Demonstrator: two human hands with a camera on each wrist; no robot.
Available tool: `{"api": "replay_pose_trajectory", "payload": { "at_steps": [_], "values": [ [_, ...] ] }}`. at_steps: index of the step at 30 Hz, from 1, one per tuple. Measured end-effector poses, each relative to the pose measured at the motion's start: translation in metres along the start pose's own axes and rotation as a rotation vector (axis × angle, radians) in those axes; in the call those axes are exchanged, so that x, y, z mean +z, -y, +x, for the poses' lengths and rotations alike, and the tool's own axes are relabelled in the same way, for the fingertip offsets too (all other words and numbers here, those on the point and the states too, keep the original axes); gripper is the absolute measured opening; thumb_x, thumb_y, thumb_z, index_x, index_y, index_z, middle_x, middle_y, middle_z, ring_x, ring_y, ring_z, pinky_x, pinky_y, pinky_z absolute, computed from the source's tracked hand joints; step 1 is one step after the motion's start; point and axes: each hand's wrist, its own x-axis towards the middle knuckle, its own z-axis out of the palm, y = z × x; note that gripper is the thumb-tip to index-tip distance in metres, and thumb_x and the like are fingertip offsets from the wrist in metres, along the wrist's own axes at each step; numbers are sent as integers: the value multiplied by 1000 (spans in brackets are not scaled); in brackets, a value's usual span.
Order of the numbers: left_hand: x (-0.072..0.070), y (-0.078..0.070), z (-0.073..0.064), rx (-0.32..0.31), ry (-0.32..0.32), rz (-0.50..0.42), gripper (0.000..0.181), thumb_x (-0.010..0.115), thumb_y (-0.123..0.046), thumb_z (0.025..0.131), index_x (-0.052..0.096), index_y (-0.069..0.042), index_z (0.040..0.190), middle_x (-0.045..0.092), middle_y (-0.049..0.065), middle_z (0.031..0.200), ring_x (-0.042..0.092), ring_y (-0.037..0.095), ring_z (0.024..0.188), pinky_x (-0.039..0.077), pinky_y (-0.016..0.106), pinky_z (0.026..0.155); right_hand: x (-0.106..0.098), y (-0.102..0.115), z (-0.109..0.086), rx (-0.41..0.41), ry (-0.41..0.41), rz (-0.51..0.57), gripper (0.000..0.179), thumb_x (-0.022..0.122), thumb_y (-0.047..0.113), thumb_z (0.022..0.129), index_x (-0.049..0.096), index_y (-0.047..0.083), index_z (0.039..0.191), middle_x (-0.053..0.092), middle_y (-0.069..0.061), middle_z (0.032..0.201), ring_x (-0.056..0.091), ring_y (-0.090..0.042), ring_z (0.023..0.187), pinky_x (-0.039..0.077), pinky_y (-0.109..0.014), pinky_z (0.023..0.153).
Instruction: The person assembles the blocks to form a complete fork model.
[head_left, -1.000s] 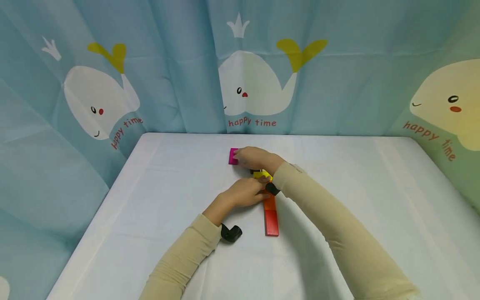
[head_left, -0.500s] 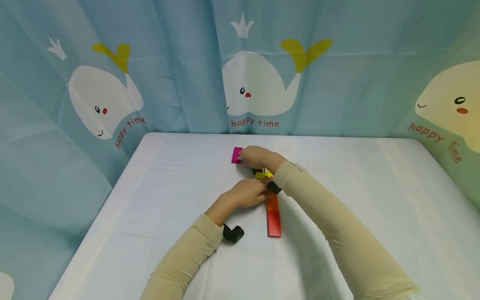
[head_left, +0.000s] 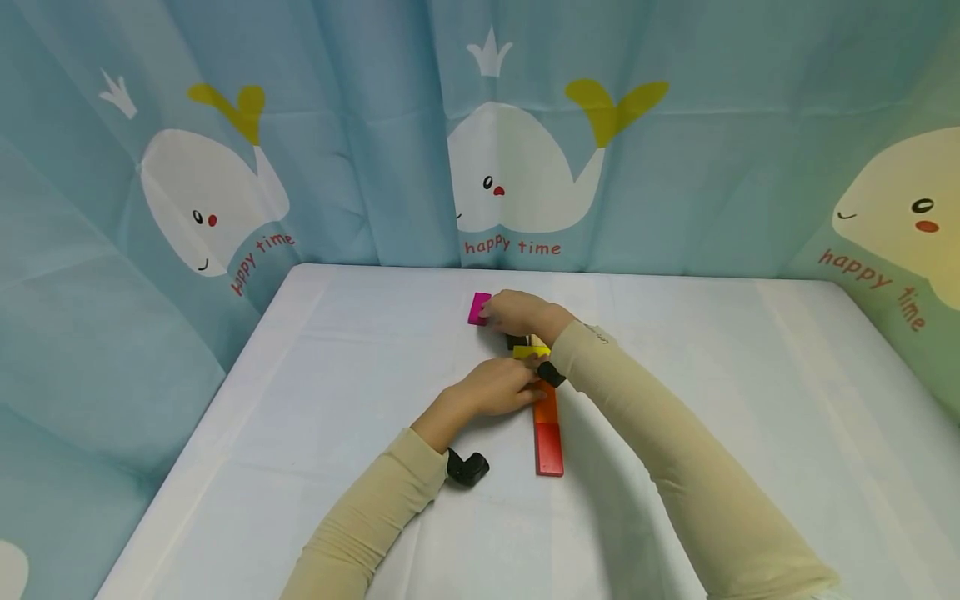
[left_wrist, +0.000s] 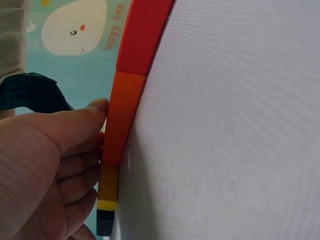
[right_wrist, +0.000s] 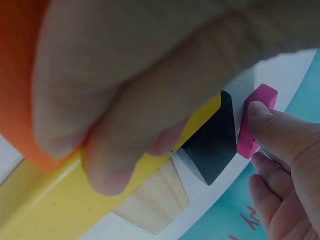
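My right hand (head_left: 517, 312) pinches a magenta block (head_left: 480, 308) at the far end of the row; in the right wrist view, the thumb lies on this block (right_wrist: 257, 122). My left hand (head_left: 491, 387) rests its fingertips on the row, over the yellow block (head_left: 525, 352) and the orange block (head_left: 546, 408). Nearest the front lies a red block (head_left: 549, 450), end to end with the orange one. Beyond the yellow one, a black block (right_wrist: 212, 140) and a bare wood block (right_wrist: 155, 197) sit side by side, with a gap between the black and magenta ones.
The row lies on a white-covered table (head_left: 337, 350). A light-blue curtain (head_left: 360, 167) with printed whales hangs along its back and sides. My right forearm (head_left: 660, 442) reaches over the right part of the table, beside the row.
My right hand has brought the magenta block slightly to the right, closer to the row. My left hand keeps its place on the yellow and orange blocks. The head view has shifted a little.
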Motion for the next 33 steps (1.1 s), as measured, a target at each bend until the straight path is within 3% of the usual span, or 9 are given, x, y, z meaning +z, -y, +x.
{"api": "replay_pose_trajectory", "payload": {
  "at_steps": [5,13,22,25,29,33],
  "values": [
    [0,0,-1,-2,0,-9,19,56,-32,92,67,-16,95,59,-6,107,57,11,90,47,25,77,-1,1,0,1,-14,11,31,58,8,91,60,1,121,61,-12,115,53,-26,107,38,-38,98],
    [2,2,0,12,-3,-6,20,54,-31,93,67,-16,95,58,-5,117,58,11,91,46,23,78,-1,-2,-2,38,-22,37,31,59,9,90,60,1,120,61,-13,116,54,-26,107,37,-38,98],
    [2,2,0,15,0,-19,19,56,-31,92,63,-15,84,55,-7,86,54,10,77,45,22,68,9,-21,9,31,-44,27,31,60,11,90,62,3,119,61,-11,116,54,-25,108,38,-37,98],
    [2,2,0,14,1,-16,20,56,-32,92,63,-15,84,54,-7,83,54,10,76,45,22,67,10,-25,10,34,-47,31,30,59,10,90,62,3,119,61,-11,116,54,-25,108,38,-38,98],
    [2,1,1,8,5,-7,22,55,-33,93,68,-16,95,61,-4,110,58,11,94,47,24,78,3,-18,1,65,-40,48,29,56,8,91,61,1,119,62,-12,114,55,-26,103,39,-39,97],
    [2,1,0,-3,27,-6,37,52,-35,94,61,-13,122,45,0,137,46,13,120,41,26,93,-1,-18,-6,114,-46,61,29,55,8,92,61,0,119,63,-13,111,56,-26,96,41,-39,95]
  ]
}}
